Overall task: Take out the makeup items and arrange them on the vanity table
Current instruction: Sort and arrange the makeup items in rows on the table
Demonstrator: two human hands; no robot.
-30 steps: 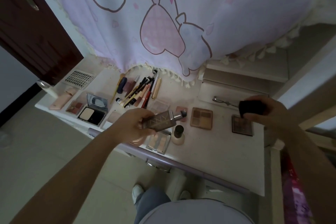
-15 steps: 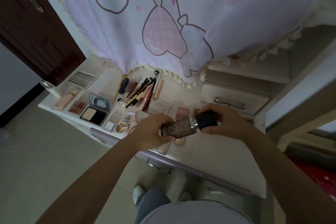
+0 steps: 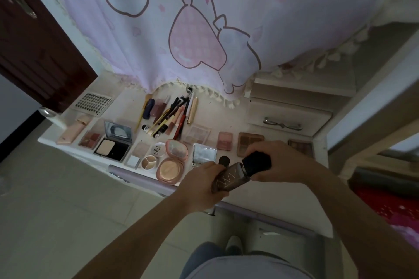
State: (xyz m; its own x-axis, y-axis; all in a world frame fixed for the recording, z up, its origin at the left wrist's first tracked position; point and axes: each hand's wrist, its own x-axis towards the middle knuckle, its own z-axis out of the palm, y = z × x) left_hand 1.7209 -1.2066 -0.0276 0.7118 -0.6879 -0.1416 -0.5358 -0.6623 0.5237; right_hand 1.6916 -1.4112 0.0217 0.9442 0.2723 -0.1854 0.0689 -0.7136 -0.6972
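My left hand grips the body of a brown foundation bottle, held tilted over the front edge of the white vanity table. My right hand is closed around the bottle's black cap, which sits on the bottle's neck. Laid out on the table are an open pink compact, an open black powder compact, several palettes such as a brown one, and a cluster of pencils and lip tubes.
A pink printed curtain hangs over the table's back. A small drawer unit with a metal handle stands at the back right. A dark wooden door is at the left. A tray of false lashes lies at the far left.
A second ago my right hand held the black cap apart, off to the right. It has come in and the cap now sits on the bottle, which has dropped lower and to the right.
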